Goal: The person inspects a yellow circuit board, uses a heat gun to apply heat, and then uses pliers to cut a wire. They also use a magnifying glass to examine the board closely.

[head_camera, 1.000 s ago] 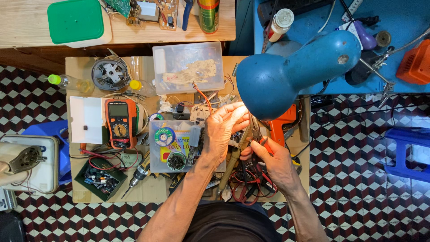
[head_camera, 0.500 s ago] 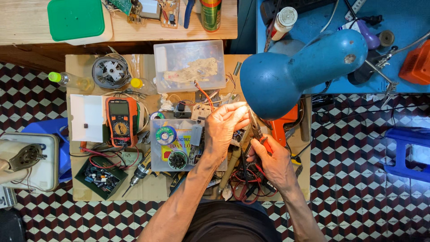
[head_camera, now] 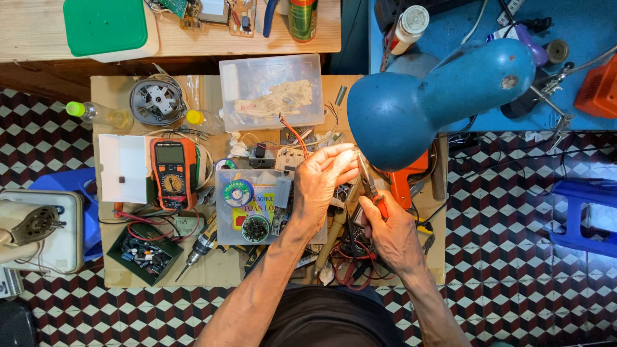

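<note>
My left hand point(head_camera: 321, 183) hovers over the middle of the cluttered workbench point(head_camera: 112, 273), fingers pinched on a small part with thin wires under the lamp; the part itself is too small to name. My right hand point(head_camera: 389, 228) grips red-handled pliers point(head_camera: 371, 186), their jaws pointing up toward the left hand's fingertips. A wooden-handled tool point(head_camera: 335, 228) lies just below the hands among red and black leads point(head_camera: 350, 270).
A blue desk lamp point(head_camera: 424, 103) hangs over the bench's right part. An orange multimeter point(head_camera: 170, 172), a clear parts box point(head_camera: 247, 205), a plastic tub point(head_camera: 270, 93), a motor point(head_camera: 154, 101), a circuit board tray point(head_camera: 141, 252) and a screwdriver point(head_camera: 200, 244) crowd the bench. Checkered floor surrounds it.
The right hand has shifted slightly, bringing the pliers' jaws closer to the left hand's fingertips. The left hand stays in place, still pinching the small part.
</note>
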